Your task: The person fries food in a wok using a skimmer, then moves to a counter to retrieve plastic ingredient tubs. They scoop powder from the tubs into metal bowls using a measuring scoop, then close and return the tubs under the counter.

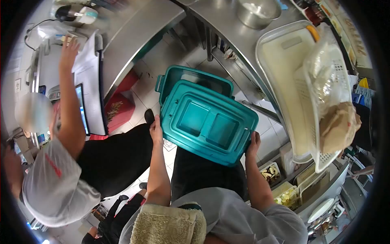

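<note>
A teal plastic lid (pixel 211 107) with two rectangular recesses is held tilted in front of me. My left hand (pixel 156 130) grips its left edge, with the thumb against the side. On the opposite side, my right hand (pixel 254 143) is closed around the lid's right corner. Just beyond the lid is a matching teal bin (pixel 195 73), partly covered by it from this angle. Something dark shows inside the bin, too hidden to name. Whether the lid touches the bin's rim I cannot tell.
A co-worker (pixel 61 179) sits to the left, one arm reaching over papers (pixel 91 81). Steel counters (pixel 142 28) flank the bin. On the right counter are a metal bowl (pixel 258 12), a white basket (pixel 298 150) and a brown paper bag (pixel 339 126). Food trays (pixel 286 195) stand lower right.
</note>
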The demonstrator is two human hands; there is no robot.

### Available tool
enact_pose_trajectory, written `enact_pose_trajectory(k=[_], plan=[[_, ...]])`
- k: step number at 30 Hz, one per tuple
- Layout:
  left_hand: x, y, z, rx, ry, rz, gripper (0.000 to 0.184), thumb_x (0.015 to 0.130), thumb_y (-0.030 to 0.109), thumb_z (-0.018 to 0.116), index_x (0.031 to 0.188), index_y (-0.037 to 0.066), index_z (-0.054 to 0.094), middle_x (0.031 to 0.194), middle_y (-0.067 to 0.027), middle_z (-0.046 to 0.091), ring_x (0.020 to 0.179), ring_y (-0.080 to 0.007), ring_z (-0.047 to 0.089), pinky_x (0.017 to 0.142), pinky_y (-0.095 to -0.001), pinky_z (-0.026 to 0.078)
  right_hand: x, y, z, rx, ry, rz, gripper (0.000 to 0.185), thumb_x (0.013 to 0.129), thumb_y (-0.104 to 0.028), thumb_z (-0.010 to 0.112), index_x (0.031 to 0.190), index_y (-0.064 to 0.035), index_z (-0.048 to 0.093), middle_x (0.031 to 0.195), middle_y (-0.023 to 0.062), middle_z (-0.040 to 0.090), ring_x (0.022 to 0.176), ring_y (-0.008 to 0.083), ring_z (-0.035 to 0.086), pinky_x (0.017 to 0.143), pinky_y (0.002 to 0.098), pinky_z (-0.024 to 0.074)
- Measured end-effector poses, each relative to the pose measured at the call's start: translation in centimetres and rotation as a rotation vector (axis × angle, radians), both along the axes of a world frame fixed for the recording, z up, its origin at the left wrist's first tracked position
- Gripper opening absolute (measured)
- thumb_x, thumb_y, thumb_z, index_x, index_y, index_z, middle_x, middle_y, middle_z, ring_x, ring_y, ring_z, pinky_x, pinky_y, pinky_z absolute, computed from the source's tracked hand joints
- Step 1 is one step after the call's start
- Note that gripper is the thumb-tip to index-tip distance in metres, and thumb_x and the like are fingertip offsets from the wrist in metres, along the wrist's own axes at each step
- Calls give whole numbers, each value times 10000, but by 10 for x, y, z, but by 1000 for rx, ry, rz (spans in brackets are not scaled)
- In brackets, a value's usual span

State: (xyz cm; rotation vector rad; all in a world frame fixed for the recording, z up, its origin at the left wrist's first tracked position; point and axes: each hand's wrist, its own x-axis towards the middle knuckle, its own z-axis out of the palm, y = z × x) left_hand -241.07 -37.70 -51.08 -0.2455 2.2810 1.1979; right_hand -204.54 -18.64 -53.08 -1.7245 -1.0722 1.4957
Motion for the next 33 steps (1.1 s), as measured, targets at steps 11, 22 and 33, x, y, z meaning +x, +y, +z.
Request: enact_pose_trajectory(k=[11,22,33], plan=[[-81,14,-172,-69,194,-279,701,895,413,601,1405,10,340,1385,-178,417,1232,-250,432,1033,-321,326,-139,55,-170,374,-424,205,621,961,-389,464,1394,37,334,1379,259,394,1288,356,388,1069,395,287],[-113,17,-152,173,-502,-149,849,891,130,632,1502,241,54,1450,-72,330,1261,-253,426,1012,-509,374,-160,44,-187,-31,-363,58,773,933,-505,458,1418,62,254,1400,259,384,1287,372,390,1065,392,305],[-192,62,-199,217,-488,-297,858,833,444,667,1465,100,199,1399,-117,400,1252,-263,427,1012,-431,372,-141,62,-205,-370,472,-97,694,908,-565,477,1274,25,479,1147,139,604,993,228,587,878,348,465]])
